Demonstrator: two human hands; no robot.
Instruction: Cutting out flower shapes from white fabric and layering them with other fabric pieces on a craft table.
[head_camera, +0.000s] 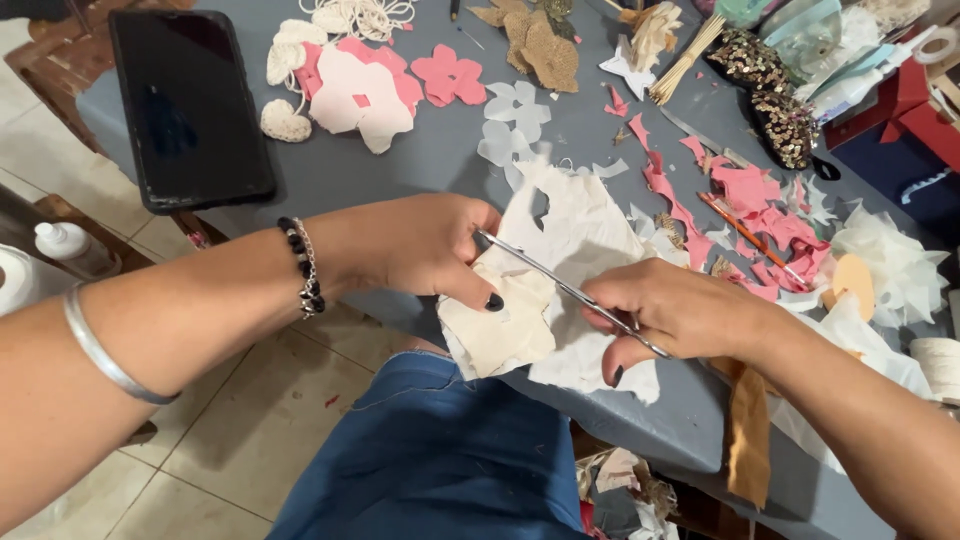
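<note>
Cream fabric piece (505, 325) sits mid-frame at the grey table (420, 160) edge, pinched by left hand (430, 245), thumb on top. Scissors (560, 285) run diagonal, tips upper left near left fingers, handles lower right closed in right hand (680, 310); blades look nearly shut. Fabric lies left of the right-hand grip. Pink scraps (745, 190) right, black tablet (190, 105) upper left

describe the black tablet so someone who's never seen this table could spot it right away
Start at the grey table and go to its far left corner, past the left hand. The tablet lies flat there, beside cream heart shapes. It is the only large, dark, glossy rectangle among soft paper and fabric scraps.
</note>
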